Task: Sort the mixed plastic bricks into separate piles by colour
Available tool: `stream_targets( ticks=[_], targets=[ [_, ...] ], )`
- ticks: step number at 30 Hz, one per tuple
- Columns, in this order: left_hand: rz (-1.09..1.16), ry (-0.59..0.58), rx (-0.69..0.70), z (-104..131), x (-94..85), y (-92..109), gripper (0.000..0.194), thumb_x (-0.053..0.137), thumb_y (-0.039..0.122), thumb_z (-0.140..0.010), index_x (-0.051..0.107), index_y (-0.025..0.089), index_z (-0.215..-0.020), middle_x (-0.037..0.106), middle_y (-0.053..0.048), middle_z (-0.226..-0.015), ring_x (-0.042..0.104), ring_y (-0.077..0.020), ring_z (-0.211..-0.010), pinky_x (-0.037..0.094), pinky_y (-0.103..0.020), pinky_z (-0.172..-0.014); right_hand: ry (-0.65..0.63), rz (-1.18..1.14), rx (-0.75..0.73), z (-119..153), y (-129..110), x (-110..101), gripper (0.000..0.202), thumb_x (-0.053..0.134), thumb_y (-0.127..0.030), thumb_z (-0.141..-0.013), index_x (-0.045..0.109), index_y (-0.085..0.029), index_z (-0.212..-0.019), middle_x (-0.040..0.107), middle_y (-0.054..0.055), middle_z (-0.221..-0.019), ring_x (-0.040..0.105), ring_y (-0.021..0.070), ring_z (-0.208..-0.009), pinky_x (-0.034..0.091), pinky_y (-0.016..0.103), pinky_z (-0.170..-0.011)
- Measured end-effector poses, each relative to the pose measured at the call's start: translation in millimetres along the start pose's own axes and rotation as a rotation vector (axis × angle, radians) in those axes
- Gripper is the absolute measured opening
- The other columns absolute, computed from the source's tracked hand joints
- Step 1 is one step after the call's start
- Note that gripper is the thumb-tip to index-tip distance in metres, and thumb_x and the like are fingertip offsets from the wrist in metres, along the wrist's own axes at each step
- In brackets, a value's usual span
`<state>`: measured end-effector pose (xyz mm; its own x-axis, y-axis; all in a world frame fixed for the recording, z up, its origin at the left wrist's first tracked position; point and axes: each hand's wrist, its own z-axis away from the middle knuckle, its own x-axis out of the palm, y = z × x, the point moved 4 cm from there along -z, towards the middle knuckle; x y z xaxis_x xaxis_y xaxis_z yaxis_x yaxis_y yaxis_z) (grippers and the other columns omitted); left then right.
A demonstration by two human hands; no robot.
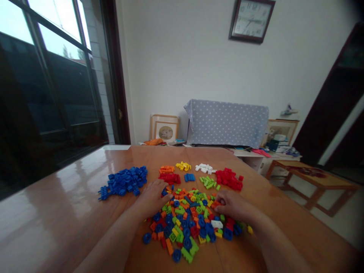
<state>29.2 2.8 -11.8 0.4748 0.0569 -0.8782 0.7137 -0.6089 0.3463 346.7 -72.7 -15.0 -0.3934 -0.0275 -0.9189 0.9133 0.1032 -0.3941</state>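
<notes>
A mixed pile of toy building bricks (184, 223) in green, orange, blue, red, yellow and white lies spread before me, with round blue wheel-like pieces among them. My left hand (152, 199) rests at the pile's upper left edge, fingers stretched out and apart, nothing visibly held. On the opposite side, my right hand (231, 203) has its fingers curled and thumb drawn in beside some orange bricks (215, 204). Whatever lies between those fingertips is hidden. Beyond my left hand sits a large heap of blue bricks (125, 181).
Sorted groups line the far side: orange bricks (166, 169), red bricks (170, 178), yellow bricks (183, 166), blue bricks (189, 177), white bricks (204, 168), green bricks (209, 182) and a red heap (229, 179). They stand on a glossy wooden table (71, 212). A low stool-like table (318, 176) is at right.
</notes>
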Motion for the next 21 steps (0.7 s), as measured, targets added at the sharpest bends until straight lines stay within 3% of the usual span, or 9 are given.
stream_targets(
  ticks=[6,14,21],
  targets=[
    [0.008,0.004,-0.012,0.2,1.0,-0.7,0.047,0.054,0.051,-0.088,0.061,0.021,-0.123,0.056,-0.014,-0.128,0.052,-0.0299,-0.119,0.040,-0.043,-0.102,0.017,-0.030,-0.024,-0.8,0.5,1.1,0.008,0.068,-0.023,-0.069,0.062,-0.018,-0.069,0.058,-0.001,-0.068,0.048,0.0109,-0.061,0.025,0.022,-0.053],
    [0.016,0.017,-0.011,0.3,-1.4,-0.1,0.048,0.054,0.051,-0.088,0.061,0.019,-0.123,0.055,-0.015,-0.132,0.049,-0.0313,-0.122,0.037,-0.044,-0.104,0.066,-0.251,0.022,-6.9,10.5,-7.6,0.021,0.065,-0.036,-0.073,0.058,-0.017,-0.069,0.052,-0.004,-0.061,0.043,0.0100,-0.057,0.029,0.021,-0.052],
    [0.070,0.053,-0.006,-0.9,-6.2,-2.7,0.036,0.054,0.044,-0.087,0.064,0.021,-0.112,0.063,-0.010,-0.114,0.056,-0.0258,-0.108,0.042,-0.036,-0.094,0.140,-0.417,0.085,-13.0,-14.5,-13.1,0.026,0.064,-0.043,-0.073,0.059,-0.017,-0.070,0.057,-0.002,-0.062,0.049,0.0120,-0.059,0.032,0.022,-0.054]
  ],
)
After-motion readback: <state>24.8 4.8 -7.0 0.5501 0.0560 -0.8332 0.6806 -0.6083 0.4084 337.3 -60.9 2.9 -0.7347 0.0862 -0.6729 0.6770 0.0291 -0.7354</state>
